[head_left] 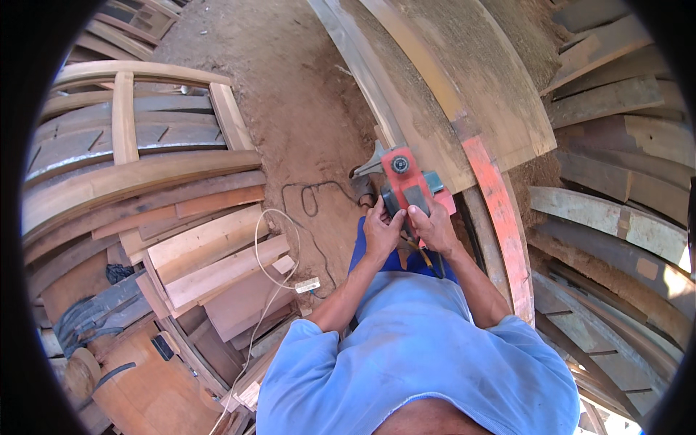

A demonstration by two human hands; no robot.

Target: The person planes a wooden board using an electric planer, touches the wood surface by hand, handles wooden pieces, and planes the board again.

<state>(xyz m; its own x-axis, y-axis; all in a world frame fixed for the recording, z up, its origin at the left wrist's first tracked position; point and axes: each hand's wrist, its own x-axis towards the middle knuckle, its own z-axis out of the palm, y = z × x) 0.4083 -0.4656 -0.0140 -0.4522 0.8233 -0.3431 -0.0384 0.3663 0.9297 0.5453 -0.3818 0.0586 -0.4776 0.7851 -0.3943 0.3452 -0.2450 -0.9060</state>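
Observation:
A red handheld power tool point(413, 183), which looks like an electric planer, is held in front of my body beside the wooden workbench point(442, 80). It has a round dark knob on top and a teal part on its side. My left hand point(383, 230) grips its black left side, thumb and fingers closed. My right hand point(433, 226) is wrapped round the rear handle. A dark cord hangs behind the tool near my waist. The tool's underside is hidden. Just left of it a grey metal piece point(368, 163) sticks out by the bench edge.
A long board with red paint point(500, 210) runs along the bench's right. A wooden frame point(125, 116) and stacked planks point(217, 254) lie to the left. A white power strip point(307, 286) and loose cables point(312, 199) rest near the dirt floor. More boards point(609, 210) are piled at right.

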